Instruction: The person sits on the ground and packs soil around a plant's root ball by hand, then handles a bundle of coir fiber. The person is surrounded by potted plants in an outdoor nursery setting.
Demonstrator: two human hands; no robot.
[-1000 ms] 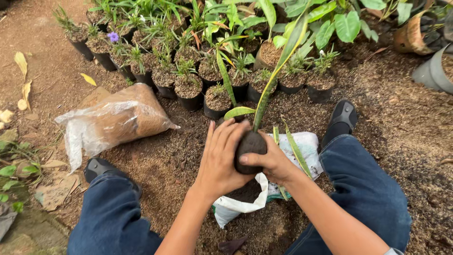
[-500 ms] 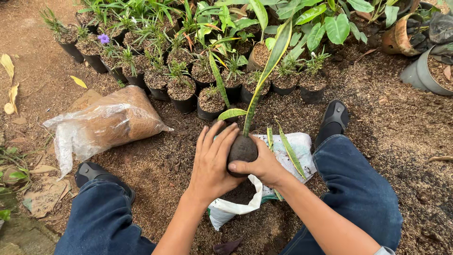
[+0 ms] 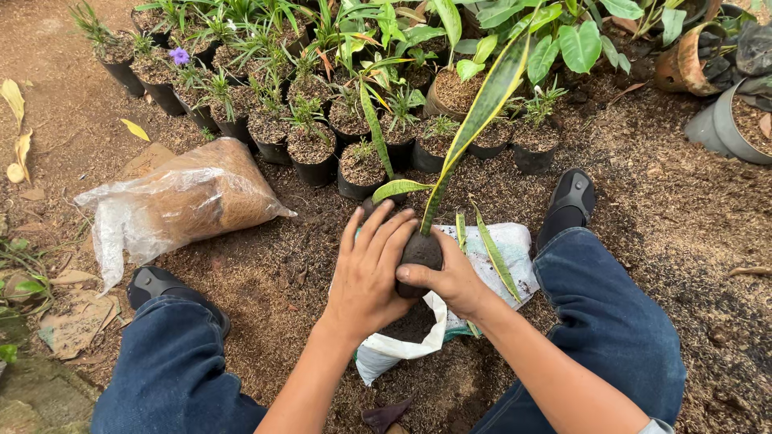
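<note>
While both hands are cupping the small dark soil-filled nursery pot [image 3: 420,251], the tall green-and-yellow sword-shaped leaf plant [image 3: 479,120] is standing up out of it, leaning far-right. Left hand [image 3: 371,273] is lying flat against the pot's left side, fingers spread and pointing far. Right hand [image 3: 450,278] is wrapping the pot's right side, thumb pressing on the near edge. Pot is sitting mid-scene, between the blue-jeaned knees, just above the open white plastic sack of dark soil [image 3: 402,341] lying on the ground. Clear plastic bag of brown fibre [image 3: 181,201] is lying well left. Rows of small black potted seedlings [image 3: 314,145] are standing at the far side. Black shoes [image 3: 571,197] are resting on the mulch either side.
</note>
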